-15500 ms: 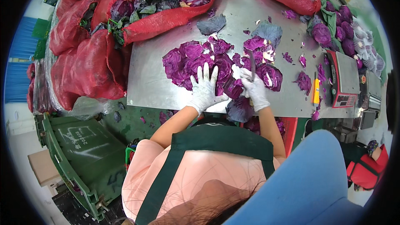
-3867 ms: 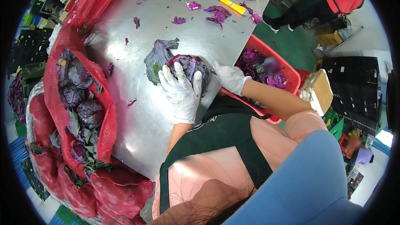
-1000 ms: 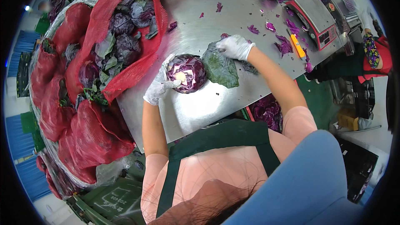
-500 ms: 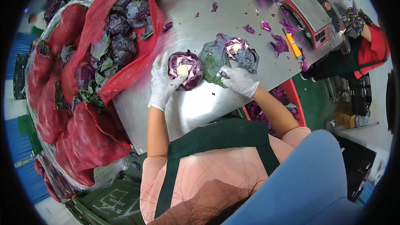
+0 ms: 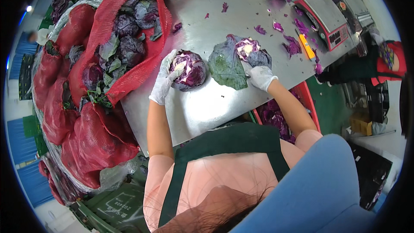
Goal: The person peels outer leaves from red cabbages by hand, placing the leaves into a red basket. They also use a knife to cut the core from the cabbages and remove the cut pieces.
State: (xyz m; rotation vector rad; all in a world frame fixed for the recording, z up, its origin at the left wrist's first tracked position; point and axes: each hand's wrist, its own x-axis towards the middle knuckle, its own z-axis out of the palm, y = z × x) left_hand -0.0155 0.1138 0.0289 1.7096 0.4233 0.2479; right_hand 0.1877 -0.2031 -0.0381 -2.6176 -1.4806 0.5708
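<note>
My left hand [image 5: 163,83], in a white glove, grips the left side of a trimmed red cabbage [image 5: 189,71], thumb laid over its pale cut face. The cabbage rests tilted on the steel table [image 5: 196,108]. To its right lies a second red cabbage [image 5: 249,48] with its pale cut stem up and a large, loose green-purple outer leaf [image 5: 225,64] spread beside it. At the near edge of that cabbage is my gloved right hand [image 5: 261,78], its fingers curled closed. A small dark tip shows at the fingers; what it belongs to is hidden.
Red mesh sacks [image 5: 92,136] of cabbages line the left, one opened onto the table. An orange box cutter [image 5: 306,47] and leaf scraps [image 5: 292,45] lie right, near a scale [image 5: 324,15]. A red crate [image 5: 307,99] stands below the table edge. A co-worker [image 5: 390,62] is at far right.
My right hand has moved right, away from the first cabbage, to the second one. The first cabbage has turned in my left hand, its cut face now tipped leftward.
</note>
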